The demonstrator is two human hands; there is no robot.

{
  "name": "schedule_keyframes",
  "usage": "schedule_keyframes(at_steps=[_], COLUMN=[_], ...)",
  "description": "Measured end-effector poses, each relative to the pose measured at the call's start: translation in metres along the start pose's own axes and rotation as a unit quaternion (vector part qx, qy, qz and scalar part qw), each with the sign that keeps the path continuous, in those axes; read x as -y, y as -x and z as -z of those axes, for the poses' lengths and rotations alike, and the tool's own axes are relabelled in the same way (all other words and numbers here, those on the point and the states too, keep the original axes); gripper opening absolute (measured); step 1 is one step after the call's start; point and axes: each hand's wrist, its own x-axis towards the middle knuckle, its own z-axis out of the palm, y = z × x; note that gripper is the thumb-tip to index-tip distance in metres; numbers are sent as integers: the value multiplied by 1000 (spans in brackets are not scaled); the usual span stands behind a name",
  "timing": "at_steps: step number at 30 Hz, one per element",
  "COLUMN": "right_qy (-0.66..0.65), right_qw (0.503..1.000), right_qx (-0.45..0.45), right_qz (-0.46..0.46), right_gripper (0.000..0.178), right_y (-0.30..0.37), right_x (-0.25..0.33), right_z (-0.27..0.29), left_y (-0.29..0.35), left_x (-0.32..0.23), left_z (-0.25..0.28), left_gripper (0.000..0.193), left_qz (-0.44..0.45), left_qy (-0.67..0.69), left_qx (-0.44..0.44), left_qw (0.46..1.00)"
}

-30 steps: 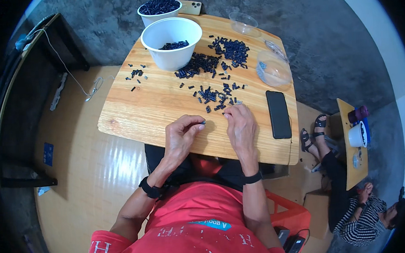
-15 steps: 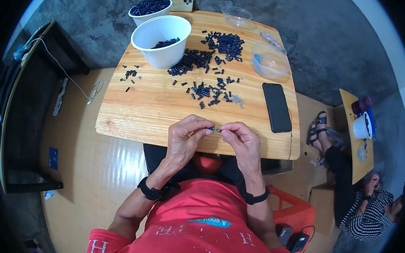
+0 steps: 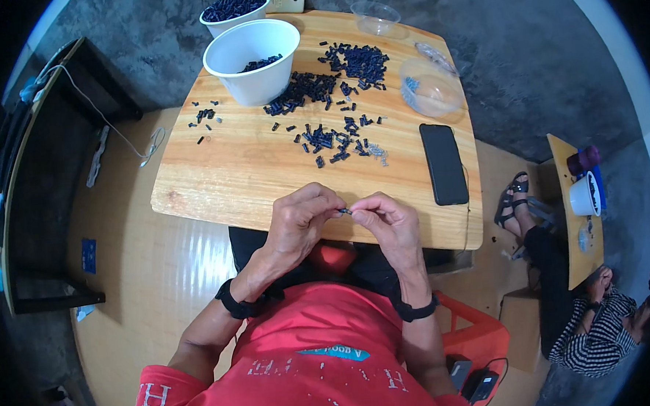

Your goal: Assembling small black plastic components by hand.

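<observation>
Left hand (image 3: 302, 213) and right hand (image 3: 390, 220): thumb and finger of each pinched on a small dark part (image 3: 345, 211), possibly two; nearer the wearer than the large round white plastic tub (image 3: 260, 86), and to its right. Step, as judged: fitting at the fingertips; next move calls for fine alignment and light pressure.

Bench (image 3: 213, 176), pale wood, beneath the tub.

Loose black cylindrical pieces (image 3: 320, 138): right of tub, nearer side.

Black rectangular phone (image 3: 443, 164): farther right.

Clear round plastic bowl (image 3: 437, 98): right of tub.

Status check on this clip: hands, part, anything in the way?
Left grip pinching a small dark piece. Right grip closed at its end. Loose dark pieces lie beyond both, touching neither.
</observation>
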Motion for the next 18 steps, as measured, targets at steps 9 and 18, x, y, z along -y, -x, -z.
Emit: schedule_keyframes(at_steps=[9, 18], right_qy=[4, -154], right_qw=[999, 987], right_qx=[39, 3], right_qz=[-23, -45], right_gripper=[9, 12], right_y=[-4, -5], right_x=[-9, -15], right_z=[3, -6], left_y=[0, 1], left_x=[-1, -9], left_z=[7, -1], left_gripper=[21, 20], left_qz=[43, 22], left_qy=[-17, -11], left_qx=[70, 1], left_qw=[997, 1000])
